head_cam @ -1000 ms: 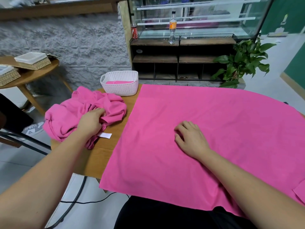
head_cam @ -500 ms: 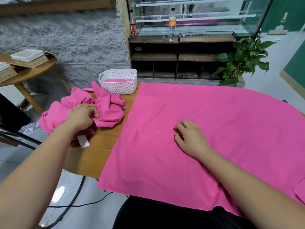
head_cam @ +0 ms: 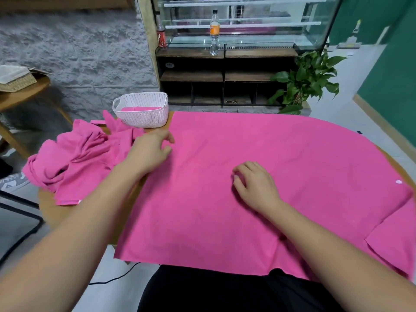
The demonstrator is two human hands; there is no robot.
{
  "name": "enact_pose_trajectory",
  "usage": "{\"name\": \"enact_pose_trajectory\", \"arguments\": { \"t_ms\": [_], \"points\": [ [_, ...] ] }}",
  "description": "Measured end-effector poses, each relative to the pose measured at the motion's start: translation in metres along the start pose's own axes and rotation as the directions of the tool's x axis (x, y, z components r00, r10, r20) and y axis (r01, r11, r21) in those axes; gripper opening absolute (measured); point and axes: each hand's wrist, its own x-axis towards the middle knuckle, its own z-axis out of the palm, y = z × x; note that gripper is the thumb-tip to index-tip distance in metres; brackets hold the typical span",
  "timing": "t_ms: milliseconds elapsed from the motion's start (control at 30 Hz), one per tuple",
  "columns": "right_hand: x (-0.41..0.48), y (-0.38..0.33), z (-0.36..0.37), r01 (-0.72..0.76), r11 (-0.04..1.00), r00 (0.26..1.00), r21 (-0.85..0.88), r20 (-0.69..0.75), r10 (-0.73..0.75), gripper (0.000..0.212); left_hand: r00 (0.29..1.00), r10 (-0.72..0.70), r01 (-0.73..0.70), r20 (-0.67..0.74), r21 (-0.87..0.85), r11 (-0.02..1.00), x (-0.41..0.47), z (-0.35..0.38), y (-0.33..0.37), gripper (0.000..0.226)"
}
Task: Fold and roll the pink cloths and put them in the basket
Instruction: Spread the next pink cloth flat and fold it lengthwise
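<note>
I see one large pink cloth (head_cam: 281,167) spread flat over most of the wooden table (head_cam: 50,210). Its near edge hangs over the table edge toward the person's lap. The right hand (head_cam: 255,188) rests on the middle of this cloth, palm down. The fingers are loosely bent with the tips on the fabric, and it grips nothing. The left hand (head_cam: 149,152) is at the left edge of the same cloth, near its far corner. Its fingers are relaxed and a little apart, and it holds nothing. It is somewhat blurred, so I cannot say if it touches the fabric. Just to the left of it lies a crumpled pile of pink cloths (head_cam: 76,161), which reaches the left rim of the table. The white basket (head_cam: 146,120) stands at the far left part of the table, just beside the flat cloth and close behind the pile. One more pink piece (head_cam: 137,109) lies inside it.
</note>
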Motion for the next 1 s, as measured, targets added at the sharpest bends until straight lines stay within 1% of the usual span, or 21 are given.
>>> {"name": "enact_pose_trajectory", "arguments": {
  "t_ms": [67,133,267,433,533,600,700,833,867,933,1000],
  "points": [
    [-0.016,0.011,-0.013,-0.008,1.0,1.0,-0.003,0.018,0.008,0.018,0.997,0.053,-0.05,0.053,-0.044,0.998,0.001,0.029,0.023,0.036],
    [-0.037,0.027,-0.028,-0.016,1.0,0.999,-0.027,0.03,0.017,0.017,0.992,0.083,-0.075,0.1,-0.082,0.994,0.002,0.059,0.048,0.035],
    [-0.081,0.068,-0.063,-0.108,0.992,0.994,-0.06,-0.009,0.108,0.021,0.972,0.172,-0.149,0.161,-0.147,0.978,0.003,0.11,0.099,0.032],
    [-0.129,0.108,-0.097,-0.272,0.959,0.96,-0.079,-0.092,0.265,0.019,0.947,0.291,-0.256,0.135,-0.229,0.939,0.007,0.156,0.159,0.029],
    [-0.154,0.124,-0.107,-0.346,0.934,0.937,-0.091,-0.081,0.339,0.026,0.929,0.347,-0.314,0.13,-0.222,0.923,0.007,0.18,0.188,0.034],
    [-0.171,0.136,-0.112,-0.385,0.914,0.923,-0.131,-0.061,0.38,0.033,0.922,0.354,-0.331,0.158,-0.156,0.931,0.007,0.194,0.196,0.041],
    [-0.194,0.162,-0.13,-0.472,0.854,0.881,-0.219,-0.093,0.464,0.036,0.928,0.334,-0.323,0.165,-0.092,0.942,0.008,0.206,0.194,0.044],
    [-0.217,0.195,-0.163,-0.57,0.777,0.821,-0.268,-0.136,0.555,0.033,0.928,0.338,-0.327,0.156,-0.091,0.941,0.009,0.207,0.191,0.047],
    [-0.22,0.199,-0.17,-0.608,0.757,0.793,-0.239,-0.149,0.59,0.035,0.929,0.334,-0.323,0.156,-0.095,0.942,0.009,0.207,0.191,0.046],
    [-0.223,0.201,-0.182,-0.689,0.713,0.724,-0.128,-0.174,0.668,0.04,0.931,0.331,-0.321,0.152,-0.091,0.943,0.008,0.207,0.191,0.045],
    [-0.221,0.199,-0.191,-0.727,0.686,0.676,-0.027,-0.204,0.709,0.047,0.932,0.331,-0.32,0.148,-0.089,0.943,0.007,0.205,0.192,0.046]
  ]
}}
